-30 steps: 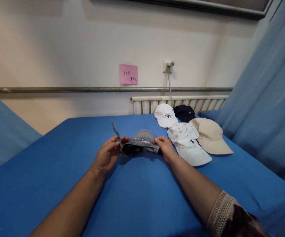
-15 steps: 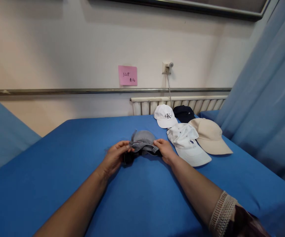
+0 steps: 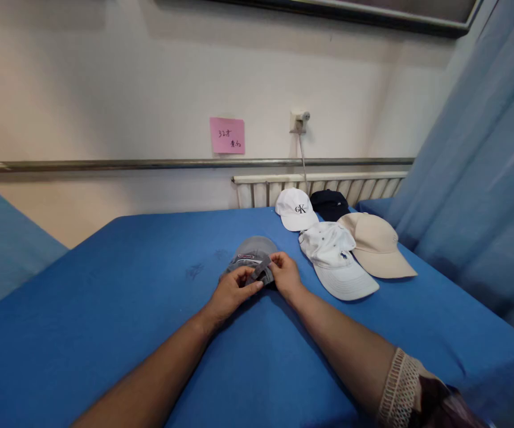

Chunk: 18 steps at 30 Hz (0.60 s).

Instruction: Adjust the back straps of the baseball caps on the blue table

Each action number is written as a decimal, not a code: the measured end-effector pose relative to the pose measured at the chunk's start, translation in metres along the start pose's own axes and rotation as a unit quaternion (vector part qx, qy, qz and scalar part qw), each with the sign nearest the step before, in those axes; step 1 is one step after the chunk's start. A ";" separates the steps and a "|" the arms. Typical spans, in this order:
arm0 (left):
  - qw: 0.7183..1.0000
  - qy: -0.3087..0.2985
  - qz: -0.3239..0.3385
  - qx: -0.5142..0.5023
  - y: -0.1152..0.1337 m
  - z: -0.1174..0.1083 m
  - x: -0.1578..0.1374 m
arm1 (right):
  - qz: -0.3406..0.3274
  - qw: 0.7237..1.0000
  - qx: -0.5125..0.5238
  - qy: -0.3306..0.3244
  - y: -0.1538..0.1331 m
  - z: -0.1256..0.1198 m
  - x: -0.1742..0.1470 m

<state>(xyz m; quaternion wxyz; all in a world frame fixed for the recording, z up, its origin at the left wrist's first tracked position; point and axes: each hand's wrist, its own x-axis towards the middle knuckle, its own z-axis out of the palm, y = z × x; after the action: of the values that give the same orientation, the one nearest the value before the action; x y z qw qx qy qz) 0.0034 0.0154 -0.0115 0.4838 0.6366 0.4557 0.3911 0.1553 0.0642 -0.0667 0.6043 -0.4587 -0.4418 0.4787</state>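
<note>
Gray baseball cap [image 3: 257, 242] sits on the blue-covered table [image 3: 105, 321], in front of the person and near the middle of the view, its rounded crown to the wall side and its back strap [image 3: 262, 266] toward the person. A small patch with red on it [image 3: 245, 257] shows on the cap, above the strap.

The person's left hand [image 3: 234, 290] is at the cap's near left edge, thumb and fingers closed on the strap area. The right hand [image 3: 286, 276] is at the right side, thumb and forefinger pinched together on the strap's upper end. Whether the strap is fastened cannot be told. A lace-trimmed sleeve [image 3: 401, 380] covers part of the right arm.

Four more caps stand just to the right: a white cap with dark lettering [image 3: 293, 211], a navy cap [image 3: 329, 205] beside it, a pale cap with a dark blue horse-rider emblem [image 3: 339, 267] nearer the person, and a beige cap [image 3: 372, 244] touching that one.

Behind the table are a white radiator [image 3: 257, 195], a metal rail [image 3: 150, 164], a pink note with handwriting [image 3: 227, 135] and a wall socket [image 3: 299, 122] with a plug in it. Blue curtains [image 3: 475, 148] hang at both sides.
</note>
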 end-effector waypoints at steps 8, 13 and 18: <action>0.999 0.048 0.003 0.021 0.007 -0.001 -0.002 | -0.242 0.953 -0.185 0.010 -0.034 -0.005 -0.026; 0.991 0.070 -0.043 -0.102 0.010 -0.011 -0.004 | -0.381 0.894 -0.206 -0.116 -0.055 -0.006 -0.045; 0.987 0.062 -0.060 -0.139 0.009 -0.017 -0.003 | -0.330 0.904 -0.210 -0.174 -0.042 -0.002 -0.043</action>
<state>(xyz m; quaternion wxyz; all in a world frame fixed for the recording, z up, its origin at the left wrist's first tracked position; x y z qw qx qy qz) -0.0117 0.0156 0.0006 0.5611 0.5095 0.4632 0.4595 0.1580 0.0170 -0.0302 0.5310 -0.3120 -0.7563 0.2206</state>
